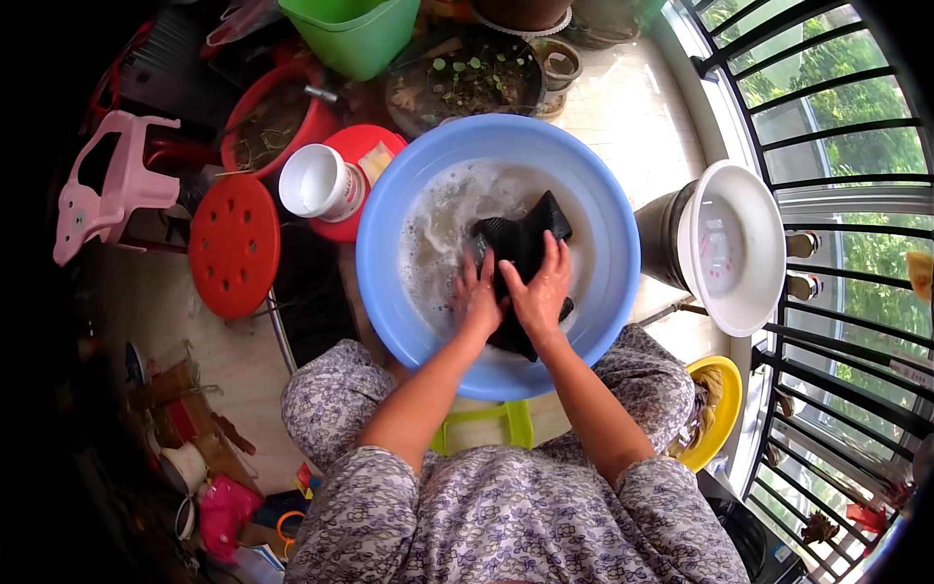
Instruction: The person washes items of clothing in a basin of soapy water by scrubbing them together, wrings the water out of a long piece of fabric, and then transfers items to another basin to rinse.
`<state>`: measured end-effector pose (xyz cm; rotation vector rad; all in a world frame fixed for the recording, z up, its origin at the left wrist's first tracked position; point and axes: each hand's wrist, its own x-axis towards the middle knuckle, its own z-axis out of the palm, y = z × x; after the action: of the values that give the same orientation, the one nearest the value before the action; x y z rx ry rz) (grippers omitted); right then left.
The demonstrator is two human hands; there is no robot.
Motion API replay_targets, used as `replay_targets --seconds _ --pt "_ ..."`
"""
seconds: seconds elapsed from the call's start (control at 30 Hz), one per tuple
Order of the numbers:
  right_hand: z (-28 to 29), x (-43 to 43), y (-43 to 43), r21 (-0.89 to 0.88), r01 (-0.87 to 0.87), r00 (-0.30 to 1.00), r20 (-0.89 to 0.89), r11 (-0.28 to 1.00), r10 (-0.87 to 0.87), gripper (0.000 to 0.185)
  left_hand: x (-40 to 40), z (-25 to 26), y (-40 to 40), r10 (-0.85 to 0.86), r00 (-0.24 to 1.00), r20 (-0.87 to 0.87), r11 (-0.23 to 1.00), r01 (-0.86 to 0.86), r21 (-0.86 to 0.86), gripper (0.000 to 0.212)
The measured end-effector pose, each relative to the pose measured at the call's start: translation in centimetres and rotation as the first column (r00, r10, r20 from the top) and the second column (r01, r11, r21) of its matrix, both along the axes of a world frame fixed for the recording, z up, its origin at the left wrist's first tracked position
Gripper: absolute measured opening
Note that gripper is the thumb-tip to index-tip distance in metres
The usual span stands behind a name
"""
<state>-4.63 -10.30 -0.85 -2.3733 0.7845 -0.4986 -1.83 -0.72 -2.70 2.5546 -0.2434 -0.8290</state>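
Note:
A large blue plastic basin (379, 306) stands between my knees, with cloudy, sudsy water (430, 241) in it. A dark, wet item with a textured surface (522, 241), perhaps a shoe or a bag, lies in the water; its lower part is partly under my hands. My left hand (478, 296) rests at its left side, fingers spread and slightly blurred. On its right side lies my right hand (538, 288), thumb and fingers apart, touching the dark surface. Whether either hand grips it cannot be told.
Left of the basin, a white bucket (314, 181) sits by a red lid (365, 146), near a red stool (233, 247). A white basin (766, 255) stands right, above a yellow basin (732, 409). Planters and a green bin (354, 40) line the far side; black railings (839, 131) run right.

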Motion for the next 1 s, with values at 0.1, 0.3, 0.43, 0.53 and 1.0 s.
replay_targets --seconds 0.1,0.3,0.43,0.53,1.0 --pt "-1.9 0.8 1.0 0.031 -0.022 0.953 -0.302 0.999 0.030 0.074 -0.1 -1.5 -0.8 0.134 0.966 -0.220 0.991 -0.123 0.060 0.050" --pt "-10.4 0.6 -0.4 0.267 -0.051 0.924 -0.352 0.962 0.146 0.055 -0.3 -6.5 -0.4 -0.026 0.987 -0.160 0.986 -0.001 -0.166 0.047" --pt "-13.7 0.9 -2.5 0.188 -0.096 0.784 -0.590 0.977 0.191 0.045 1.6 -3.4 -1.9 -0.259 0.925 -0.279 0.937 0.310 0.161 0.050" --pt "-10.3 4.6 -4.0 0.133 -0.082 0.799 -0.583 0.988 0.144 0.040 2.8 -1.4 -1.5 -0.242 0.922 -0.301 0.939 0.301 0.167 0.051" --pt "3.6 -0.8 0.2 0.150 -0.557 0.824 -0.021 0.817 0.566 0.032 8.2 -1.4 3.4 0.199 0.412 -0.889 0.221 -0.903 -0.369 0.070"
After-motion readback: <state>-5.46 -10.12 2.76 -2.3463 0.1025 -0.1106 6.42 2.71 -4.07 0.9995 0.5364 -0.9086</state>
